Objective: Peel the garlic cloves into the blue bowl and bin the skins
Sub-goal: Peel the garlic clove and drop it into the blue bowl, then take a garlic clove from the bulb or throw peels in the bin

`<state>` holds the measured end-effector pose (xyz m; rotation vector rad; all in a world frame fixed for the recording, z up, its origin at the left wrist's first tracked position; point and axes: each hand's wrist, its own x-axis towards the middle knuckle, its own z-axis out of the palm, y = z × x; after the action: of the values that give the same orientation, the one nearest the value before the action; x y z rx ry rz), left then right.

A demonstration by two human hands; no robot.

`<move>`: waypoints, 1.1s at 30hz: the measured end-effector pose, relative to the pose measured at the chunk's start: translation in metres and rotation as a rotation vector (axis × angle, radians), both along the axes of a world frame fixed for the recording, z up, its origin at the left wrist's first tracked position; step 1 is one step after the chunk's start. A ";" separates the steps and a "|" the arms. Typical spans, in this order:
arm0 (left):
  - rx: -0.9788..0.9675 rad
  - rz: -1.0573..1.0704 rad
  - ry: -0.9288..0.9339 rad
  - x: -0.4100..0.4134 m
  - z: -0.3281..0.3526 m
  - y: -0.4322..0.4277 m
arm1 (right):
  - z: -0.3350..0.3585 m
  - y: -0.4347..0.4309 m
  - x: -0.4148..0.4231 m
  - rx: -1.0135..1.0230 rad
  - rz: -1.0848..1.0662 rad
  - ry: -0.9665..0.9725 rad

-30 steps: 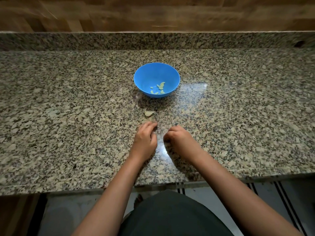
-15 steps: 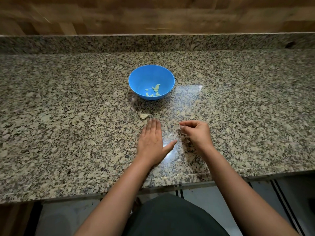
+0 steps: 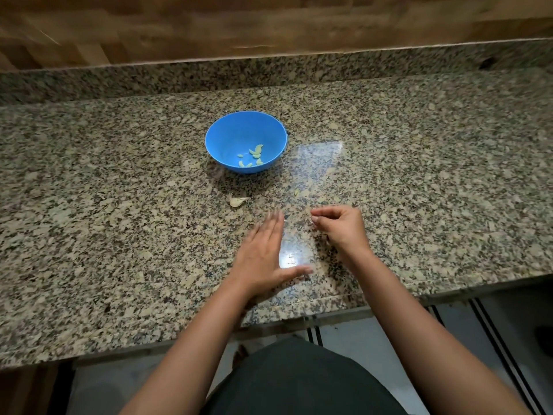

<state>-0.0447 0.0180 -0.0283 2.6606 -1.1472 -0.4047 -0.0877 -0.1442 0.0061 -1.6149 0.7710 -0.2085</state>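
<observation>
Left hand (image 3: 263, 253) lies flat, palm down on the granite counter (image 3: 119, 205), fingers straight and together pointing far, thumb spread out to the right; it holds nothing, fingertip edges are blurred. Right hand (image 3: 341, 227) sits just right of it, near but apart, fingers curled with the thumb meeting the fingertips (image 3: 314, 218); whether a skin is pinched there is too small to tell. Blue bowl (image 3: 215, 130) stands upright on the counter, farther back and a bit left of the hands, well apart from both. Several peeled garlic cloves (image 3: 254, 155) lie in its bottom, toward the near right side. One unpeeled clove (image 3: 238, 201) lies on the counter between bowl and left hand, touching neither. Small pale scrap (image 3: 296, 192) lies right of that clove, far of the right hand. Granite upstand (image 3: 179, 76) runs along the far edge, with a wooden wall (image 3: 269, 22) above it. Dark garment (image 3: 299, 381) shows at the near bottom edge.
</observation>
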 end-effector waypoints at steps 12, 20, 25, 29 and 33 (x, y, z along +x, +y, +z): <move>0.002 0.207 -0.050 0.024 -0.009 -0.026 | -0.002 0.001 0.002 -0.002 0.021 0.022; -0.319 0.089 -0.068 0.022 -0.013 -0.019 | -0.001 -0.001 0.002 0.018 0.021 0.018; -0.457 0.119 -0.147 0.004 -0.015 -0.005 | -0.002 0.001 0.003 0.019 0.043 0.018; -0.469 0.173 -0.193 -0.006 -0.008 -0.003 | -0.003 0.003 0.003 0.027 0.070 0.018; -0.474 0.323 -0.073 -0.010 0.000 -0.008 | -0.003 0.008 0.003 0.067 0.133 0.050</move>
<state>-0.0547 0.0097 -0.0287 2.3845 -0.6971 0.0239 -0.0844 -0.1366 0.0033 -1.6059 0.6987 -0.0466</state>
